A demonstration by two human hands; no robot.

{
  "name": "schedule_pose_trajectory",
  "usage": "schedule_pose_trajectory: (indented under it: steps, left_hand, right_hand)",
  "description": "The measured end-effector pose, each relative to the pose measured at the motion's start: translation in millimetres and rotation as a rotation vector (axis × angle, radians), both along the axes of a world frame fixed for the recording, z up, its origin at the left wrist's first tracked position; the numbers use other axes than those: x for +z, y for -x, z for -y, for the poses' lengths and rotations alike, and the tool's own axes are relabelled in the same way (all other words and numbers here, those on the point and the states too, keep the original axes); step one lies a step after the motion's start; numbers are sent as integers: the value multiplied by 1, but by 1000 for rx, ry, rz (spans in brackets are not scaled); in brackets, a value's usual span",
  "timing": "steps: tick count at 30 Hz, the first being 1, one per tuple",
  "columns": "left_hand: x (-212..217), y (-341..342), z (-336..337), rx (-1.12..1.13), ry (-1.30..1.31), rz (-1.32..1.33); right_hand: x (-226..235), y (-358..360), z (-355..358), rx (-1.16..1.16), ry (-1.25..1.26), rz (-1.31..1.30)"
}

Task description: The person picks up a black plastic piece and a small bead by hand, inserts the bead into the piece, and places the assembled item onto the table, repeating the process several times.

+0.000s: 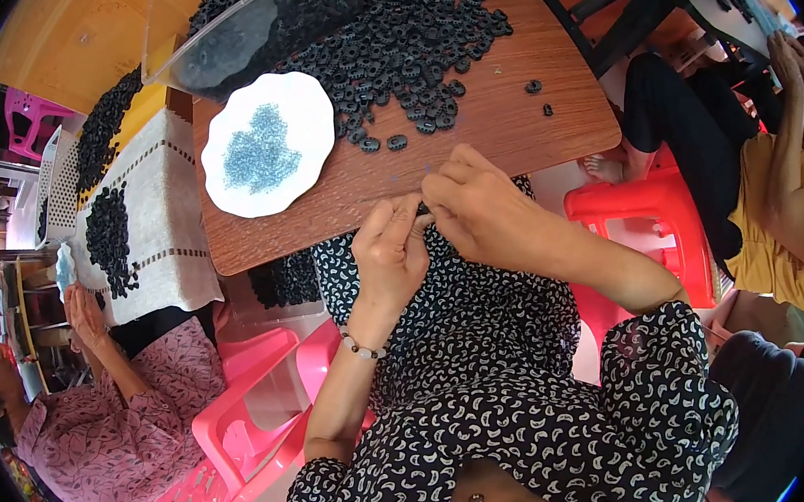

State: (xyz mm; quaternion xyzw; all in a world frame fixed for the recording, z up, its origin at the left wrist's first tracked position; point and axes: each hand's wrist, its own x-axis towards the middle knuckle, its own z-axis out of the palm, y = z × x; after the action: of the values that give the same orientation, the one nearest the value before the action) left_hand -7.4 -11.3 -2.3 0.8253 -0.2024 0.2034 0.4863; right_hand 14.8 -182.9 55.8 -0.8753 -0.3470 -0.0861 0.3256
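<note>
Black piece [422,209], right of the plate [316,115]: clamped in fingers of your left hand [390,255], likely for steadiness; right hand [474,208] fingers together, contents unclear. Beads [264,153] on plate, black pile [406,53] right of it, probably for reach.

From where I stand I count one left hand [388,250] and one right hand [479,208], one bracelet [360,350], one white plate [315,117], one brown table [491,134], one striped cloth [169,180], two stray black pieces [533,87], well over a hundred heaped black pieces [412,49]. Other people [112,446]: two, possibly three, the edges being murky.
</note>
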Motion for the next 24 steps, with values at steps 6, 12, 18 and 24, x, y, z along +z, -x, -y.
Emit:
schedule_pose_trajectory:
  steps: [6, 12, 18, 24]
  left_hand:
    - [6, -4, -5, -16, 118, -33]
    - [5, -6, -6, -38, 115, 12]
    - [11, -5, -6, -55, 118, 7]
    - [25, 3, -8, -58, 141, -55]
  right_hand:
    - [15, -16, 16, 37, -292, -463]
    - [0, -27, 22, 101, -487, -751]
    - [-5, -34, 30, 138, -550, -951]
    - [6, -35, 31, 99, -502, -1145]
